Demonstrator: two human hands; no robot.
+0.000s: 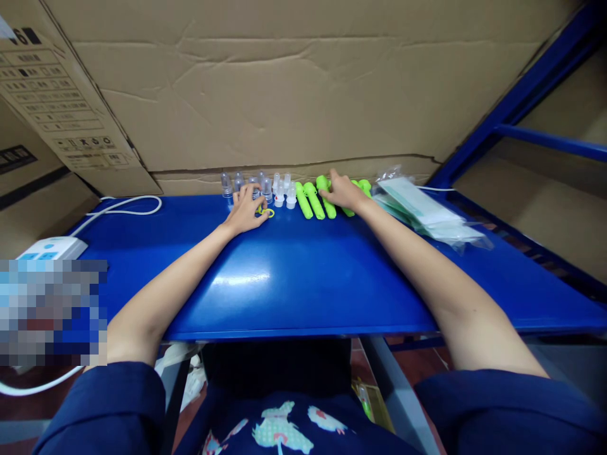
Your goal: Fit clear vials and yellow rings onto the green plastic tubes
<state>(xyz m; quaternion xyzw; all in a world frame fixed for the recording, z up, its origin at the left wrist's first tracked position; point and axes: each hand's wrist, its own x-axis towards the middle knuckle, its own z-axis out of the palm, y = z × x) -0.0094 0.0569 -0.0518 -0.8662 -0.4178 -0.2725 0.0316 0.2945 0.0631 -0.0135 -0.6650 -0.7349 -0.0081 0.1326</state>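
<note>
My left hand [245, 210] is low over the blue table, its thumb and forefinger around a small yellow ring [270, 213] and its other fingers bent. Just behind it stand several clear plastic cups [226, 184], partly hidden by the fingers. White-based translucent caps [291, 197] stand between my two hands. On the right, bright green plastic tubes [313, 202] lie in a row. My right hand [345, 191] reaches over the row, thumb and forefinger on either side of one green tube [327, 201]; it covers part of the tubes beyond.
Clear bags with pale green-and-white contents [422, 205] lie to the right on the blue table [294, 272]. A white power strip [57, 248] with a cable is at the left. Cardboard [303, 95] rises behind the table, and a blue metal frame [512, 95] slants up at the right.
</note>
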